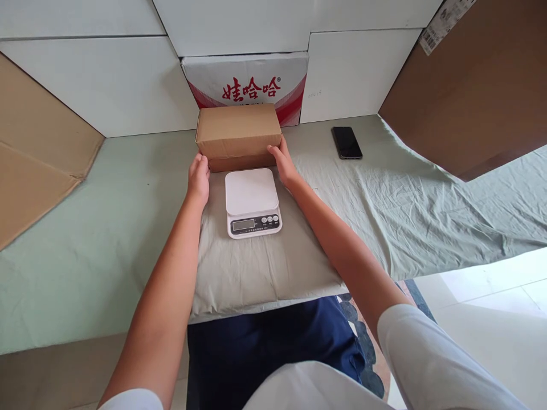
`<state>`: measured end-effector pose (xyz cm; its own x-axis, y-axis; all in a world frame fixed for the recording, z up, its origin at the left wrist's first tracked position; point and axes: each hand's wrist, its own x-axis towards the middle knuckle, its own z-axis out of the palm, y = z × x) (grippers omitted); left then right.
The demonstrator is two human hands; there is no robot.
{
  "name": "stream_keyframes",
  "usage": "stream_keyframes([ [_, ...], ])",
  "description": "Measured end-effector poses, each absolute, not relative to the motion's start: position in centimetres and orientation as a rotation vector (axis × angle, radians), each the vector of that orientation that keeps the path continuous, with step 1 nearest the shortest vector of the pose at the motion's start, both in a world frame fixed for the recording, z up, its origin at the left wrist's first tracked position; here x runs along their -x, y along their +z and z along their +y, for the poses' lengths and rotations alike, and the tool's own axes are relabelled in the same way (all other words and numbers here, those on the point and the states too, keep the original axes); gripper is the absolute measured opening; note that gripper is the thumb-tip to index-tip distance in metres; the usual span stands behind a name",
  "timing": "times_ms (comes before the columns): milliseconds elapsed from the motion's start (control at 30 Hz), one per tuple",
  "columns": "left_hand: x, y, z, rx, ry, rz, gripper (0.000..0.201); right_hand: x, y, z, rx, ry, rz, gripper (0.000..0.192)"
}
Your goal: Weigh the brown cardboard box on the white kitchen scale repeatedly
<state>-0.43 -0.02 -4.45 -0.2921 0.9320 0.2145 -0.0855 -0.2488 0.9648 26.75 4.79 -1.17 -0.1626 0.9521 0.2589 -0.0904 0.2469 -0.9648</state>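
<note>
Pale green sheet covered the surface; white panels stood at the far wall. One flattened cardboard sheet leaned far left. One left hand, arm extended, fingers together, pressed the left end of one brown cardboard box. Box sat between both hands, just beyond one white digital scale. One right hand, arm extended, fingers together, gripped the box's right end. One red-printed carton behind. One black phone lay right.

scale display too small to read; brown carton cut off at right.
</note>
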Motion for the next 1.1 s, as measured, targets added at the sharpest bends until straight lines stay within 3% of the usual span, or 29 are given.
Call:
stream_keyframes([
  [133, 0.6, -3.2, -0.3, -1.175, 1.566, 1.336, 0.081, -26.8, -0.3, 4.8, 0.841, 1.181, -1.426, 0.092],
  [333, -0.7, 1.5, -3.7, -1.328, 1.613, 1.221, 0.089, -28.6, 3.4, 3.1, 0.786, 1.075, -1.577, 0.089],
  [467, -2.5, 3.1, -9.6, -1.382, 1.672, 1.091, 0.084, -31.0, 4.3, -1.5, 0.743, 1.064, -1.585, 0.094],
  [700, -3.9, 1.8, -17.9, -1.363, 1.599, 1.158, 0.083, -32.7, 2.1, -10.1, 0.729, 1.195, -1.456, 0.087],
  [1100, -4.2, 0.6, -19.3, -1.323, 1.543, 1.295, 0.09, -32.2, 2.1, -12.1, 0.806, 1.267, -1.41, 0.089],
])
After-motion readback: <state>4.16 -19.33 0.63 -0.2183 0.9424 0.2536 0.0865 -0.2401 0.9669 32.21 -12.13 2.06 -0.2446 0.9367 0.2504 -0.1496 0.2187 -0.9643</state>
